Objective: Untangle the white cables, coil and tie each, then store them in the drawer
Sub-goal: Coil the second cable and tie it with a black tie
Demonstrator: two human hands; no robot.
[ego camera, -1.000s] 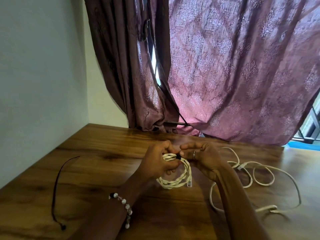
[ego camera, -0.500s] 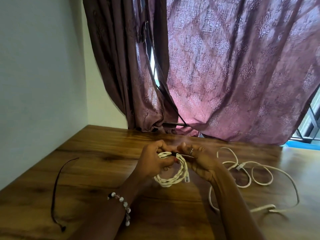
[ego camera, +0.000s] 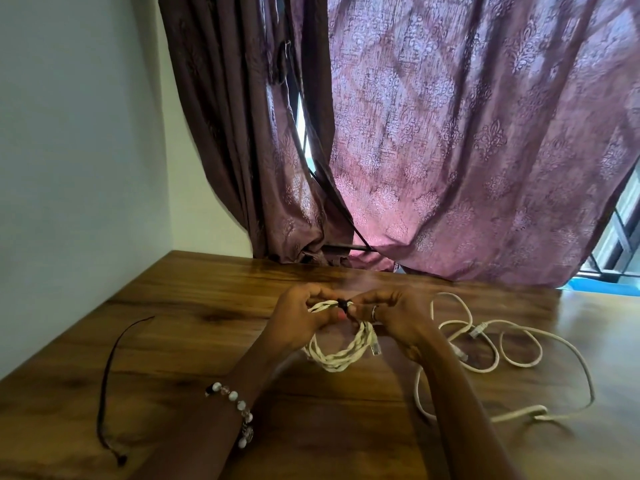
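A: What is surrounding the person?

B: A wooden worktop (ego camera: pixel 207 341) is stretching toward a maroon patterned curtain (ego camera: pixel 450 150) at the far side, with a pale wall (ego camera: pixel 69 150) on the left.

A: What are the hands doing?

B: The left hand (ego camera: pixel 298 320) and right hand (ego camera: pixel 391 317) are meeting above the middle of the worktop, fingers pinching narrowly on the top of a coiled white cable (ego camera: pixel 339 351), where a black tie (ego camera: pixel 342 303) is wrapping it. The coil is hanging below the hands, its lower edge near the wood.

A: Anything else?

B: A loose white cable (ego camera: pixel 519 358) is sprawling in loops on the right, and a thin black cord (ego camera: pixel 107 368) is lying on the left.
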